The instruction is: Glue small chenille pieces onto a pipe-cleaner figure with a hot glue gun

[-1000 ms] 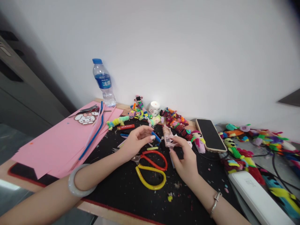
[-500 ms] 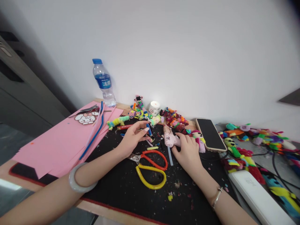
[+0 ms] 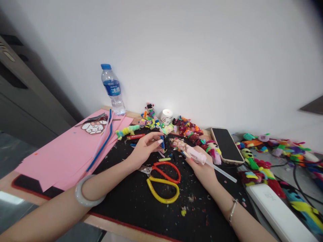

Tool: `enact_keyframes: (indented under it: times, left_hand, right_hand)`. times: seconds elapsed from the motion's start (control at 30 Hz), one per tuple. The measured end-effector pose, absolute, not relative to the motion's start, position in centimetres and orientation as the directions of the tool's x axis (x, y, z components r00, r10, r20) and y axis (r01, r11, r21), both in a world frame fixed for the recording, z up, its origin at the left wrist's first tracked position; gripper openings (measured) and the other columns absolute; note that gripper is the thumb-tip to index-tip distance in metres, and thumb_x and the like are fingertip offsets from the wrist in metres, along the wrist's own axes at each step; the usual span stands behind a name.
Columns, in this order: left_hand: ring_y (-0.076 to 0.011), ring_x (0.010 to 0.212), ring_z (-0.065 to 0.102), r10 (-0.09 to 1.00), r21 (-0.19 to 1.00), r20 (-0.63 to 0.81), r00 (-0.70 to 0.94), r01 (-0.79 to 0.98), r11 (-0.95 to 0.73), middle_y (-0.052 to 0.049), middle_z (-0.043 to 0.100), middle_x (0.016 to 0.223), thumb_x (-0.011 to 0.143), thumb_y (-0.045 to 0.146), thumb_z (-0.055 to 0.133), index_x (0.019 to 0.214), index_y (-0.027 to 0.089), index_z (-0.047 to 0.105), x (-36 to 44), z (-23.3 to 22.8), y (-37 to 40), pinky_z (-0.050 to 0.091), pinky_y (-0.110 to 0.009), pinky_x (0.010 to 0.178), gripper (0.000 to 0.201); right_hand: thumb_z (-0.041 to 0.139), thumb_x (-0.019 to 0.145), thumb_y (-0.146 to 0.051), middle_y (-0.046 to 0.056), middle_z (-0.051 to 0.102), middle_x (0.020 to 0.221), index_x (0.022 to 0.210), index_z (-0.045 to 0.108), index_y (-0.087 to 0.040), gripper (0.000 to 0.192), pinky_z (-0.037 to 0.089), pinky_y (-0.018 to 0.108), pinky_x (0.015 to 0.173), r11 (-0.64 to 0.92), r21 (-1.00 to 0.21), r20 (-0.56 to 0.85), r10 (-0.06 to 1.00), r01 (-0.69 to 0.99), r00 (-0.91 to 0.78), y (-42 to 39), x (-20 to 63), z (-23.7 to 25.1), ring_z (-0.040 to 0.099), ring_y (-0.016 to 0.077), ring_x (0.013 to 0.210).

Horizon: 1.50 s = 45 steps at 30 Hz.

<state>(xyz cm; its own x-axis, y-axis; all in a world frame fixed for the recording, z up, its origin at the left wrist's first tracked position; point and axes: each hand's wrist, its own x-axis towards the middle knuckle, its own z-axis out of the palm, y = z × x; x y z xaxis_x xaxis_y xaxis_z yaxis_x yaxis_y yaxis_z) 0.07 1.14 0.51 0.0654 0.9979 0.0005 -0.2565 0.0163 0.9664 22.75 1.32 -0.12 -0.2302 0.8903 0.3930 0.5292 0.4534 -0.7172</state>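
Between thumb and fingers, my left hand (image 3: 145,149) pinches a small blue pipe cleaner piece (image 3: 163,142) above the black mat (image 3: 126,208). My right hand (image 3: 205,169) is wrapped round a pale pink glue gun (image 3: 195,155). Its crusted nozzle points left toward the blue piece, a short gap away. A clear glue stick (image 3: 222,171) juts out of the gun's rear, over my wrist. Scissors (image 3: 166,171) with one red and one yellow handle lie below my hands, their blades partly behind my left wrist. A short pale yellow strip (image 3: 165,159) lies just above them.
Pink sheets (image 3: 63,151) with long blue pipe cleaners (image 3: 101,148) cover the left side. A water bottle (image 3: 112,89), a white paper roll (image 3: 167,117) and fuzzy figures (image 3: 191,129) line the wall. At right are a phone (image 3: 227,144), a white box (image 3: 280,211) and several colourful figures (image 3: 252,159).
My right hand has taken up the glue gun and turned it, so the nozzle points left and the glue stick points right. My left hand has barely moved.
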Motion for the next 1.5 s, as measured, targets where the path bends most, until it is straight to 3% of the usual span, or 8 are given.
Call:
enact_keyframes:
  times: [0.33,1.17,1.5]
  left_hand:
    - [-0.0142,0.081,0.059,0.990,0.990,-0.033,0.137,-0.133,0.052,-0.001,0.061,0.088,0.075,0.031,0.067,0.106,0.021,0.065,0.33,0.77,0.69,0.055,-0.029,0.075,0.032]
    - [-0.0144,0.077,0.059,0.991,0.991,-0.012,0.130,-0.133,0.029,-0.001,0.062,0.086,0.076,0.031,0.067,0.101,0.020,0.063,0.35,0.66,0.74,0.054,-0.028,0.069,0.028]
    - [-0.0130,0.075,0.058,0.995,0.988,-0.016,0.100,-0.151,0.031,-0.001,0.058,0.086,0.075,0.031,0.068,0.101,0.020,0.063,0.38,0.93,0.73,0.054,-0.027,0.068,0.029]
  right_hand:
    - [0.061,0.077,-0.020,-0.001,0.055,0.071,0.071,0.056,-0.020,0.008,0.036,0.025,0.055,0.472,-0.753,0.398,0.881,0.458,-0.254,1.16,22.48,-0.18,0.048,0.0130,0.061]
    - [0.062,0.076,-0.023,-0.002,0.053,0.066,0.067,0.052,-0.020,0.014,0.035,0.024,0.051,0.462,-0.766,0.395,0.887,0.447,-0.240,0.83,22.28,0.15,0.046,0.0121,0.057]
    - [0.062,0.078,-0.026,-0.002,0.052,0.065,0.066,0.050,-0.020,0.018,0.036,0.025,0.052,0.501,-0.719,0.418,0.865,0.481,-0.276,0.80,22.30,0.28,0.047,0.0126,0.058]
